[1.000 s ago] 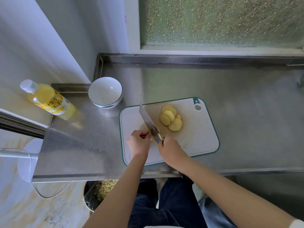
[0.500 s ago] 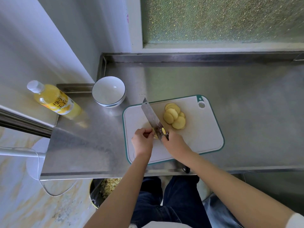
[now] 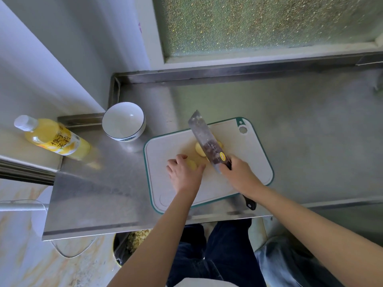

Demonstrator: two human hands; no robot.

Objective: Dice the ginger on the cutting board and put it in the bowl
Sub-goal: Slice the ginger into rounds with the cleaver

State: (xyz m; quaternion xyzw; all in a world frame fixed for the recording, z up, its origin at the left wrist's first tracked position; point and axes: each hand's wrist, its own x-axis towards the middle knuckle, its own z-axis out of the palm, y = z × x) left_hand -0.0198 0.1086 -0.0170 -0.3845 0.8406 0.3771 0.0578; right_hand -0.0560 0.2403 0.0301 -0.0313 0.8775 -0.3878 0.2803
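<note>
From my remote station I am looking down at a steel counter (image 3: 300,125) that is carrying everything. A frosted window (image 3: 259,23) is running along the wall beyond the cutting board (image 3: 163,154). That white, teal-rimmed board is lying flat near the counter's front edge, its hanging hole at its far right corner.

Two bare forearms are reaching in over the board's near edge. The right hand (image 3: 240,175) is working over the board's right half, its fingers wrapping tightly round the handle of a cleaver (image 3: 204,135). The black handle end is sticking out past the board's near edge. The broad blade is slanting toward the board's far edge with its flat side facing me. I cannot tell whether its edge is touching the board.

The left hand (image 3: 183,175) is resting on the board's middle, fingers curling close together over a ginger chunk (image 3: 192,164) and thumb stretching toward the blade.

A bottle (image 3: 53,137) of yellow liquid is sitting well to the left of the board. A bin (image 3: 134,243) holding pale chopped bits is showing under the counter, below the board's near left corner. A white bowl (image 3: 124,138) is standing just off the board's far left corner.

The ginger slices (image 3: 199,149) are lying on the board's far middle, mostly covered by the blade and peeking out at both its sides.
</note>
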